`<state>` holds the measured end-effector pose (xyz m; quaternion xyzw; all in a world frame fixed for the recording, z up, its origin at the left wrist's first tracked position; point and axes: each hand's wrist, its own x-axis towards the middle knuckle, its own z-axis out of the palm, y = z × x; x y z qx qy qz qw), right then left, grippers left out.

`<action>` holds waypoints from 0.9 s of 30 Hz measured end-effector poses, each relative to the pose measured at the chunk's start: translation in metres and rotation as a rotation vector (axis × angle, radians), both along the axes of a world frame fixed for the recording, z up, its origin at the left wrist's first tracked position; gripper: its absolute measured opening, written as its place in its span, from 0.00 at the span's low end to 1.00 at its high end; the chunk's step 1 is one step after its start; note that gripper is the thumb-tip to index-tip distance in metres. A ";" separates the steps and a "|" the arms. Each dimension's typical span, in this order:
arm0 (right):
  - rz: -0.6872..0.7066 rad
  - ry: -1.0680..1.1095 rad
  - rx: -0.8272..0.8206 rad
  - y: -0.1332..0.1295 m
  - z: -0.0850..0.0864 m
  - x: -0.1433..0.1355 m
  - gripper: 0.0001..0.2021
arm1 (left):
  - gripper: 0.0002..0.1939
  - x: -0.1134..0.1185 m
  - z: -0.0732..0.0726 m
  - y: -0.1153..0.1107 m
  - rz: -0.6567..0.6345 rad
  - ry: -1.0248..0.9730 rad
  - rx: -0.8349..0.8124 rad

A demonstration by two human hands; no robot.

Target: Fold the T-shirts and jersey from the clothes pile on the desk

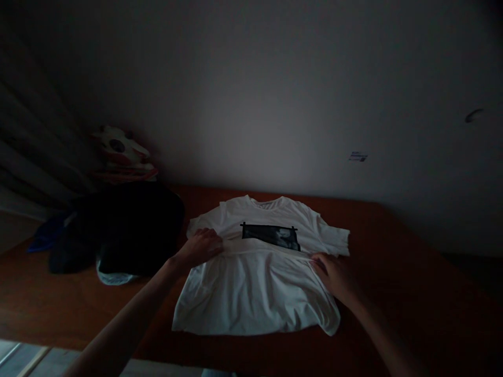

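A white T-shirt (251,298) with a dark printed picture on its chest lies spread on the brown table, its collar toward the wall. Across its middle runs a raised fold of cloth that partly covers the print. My left hand (201,245) grips the shirt's left side at that fold, fingers closed on the fabric. On the opposite side my right hand (329,271) pinches the cloth between thumb and fingers. Below the fold the lower half hangs in loose wrinkles toward the near edge.
A black heap of cloth (129,225) sits on the wooden table (43,303) at left, with a blue item (47,233) beside it. Behind stands a cow-like plush toy (121,146). A curtain (35,141) hangs far left; a small label (357,156) is on the wall.
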<state>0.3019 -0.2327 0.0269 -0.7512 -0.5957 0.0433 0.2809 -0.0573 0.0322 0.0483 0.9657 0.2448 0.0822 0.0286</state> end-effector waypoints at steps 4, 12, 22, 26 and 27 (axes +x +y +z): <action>-0.125 0.315 0.065 -0.011 0.022 -0.004 0.20 | 0.16 -0.014 0.018 -0.013 0.002 -0.217 -0.174; 0.131 0.822 -0.514 -0.062 0.073 -0.005 0.27 | 0.23 -0.061 0.049 -0.046 -0.009 -0.111 -0.946; -0.022 -0.011 0.029 -0.047 -0.019 -0.016 0.24 | 0.21 -0.034 -0.047 -0.053 0.063 -0.266 -0.091; -0.052 -0.285 0.022 -0.061 -0.043 -0.024 0.21 | 0.23 -0.043 -0.060 -0.048 0.085 -0.256 0.004; -0.061 -0.317 0.015 -0.064 -0.046 -0.026 0.21 | 0.23 -0.045 -0.060 -0.048 0.089 -0.254 0.014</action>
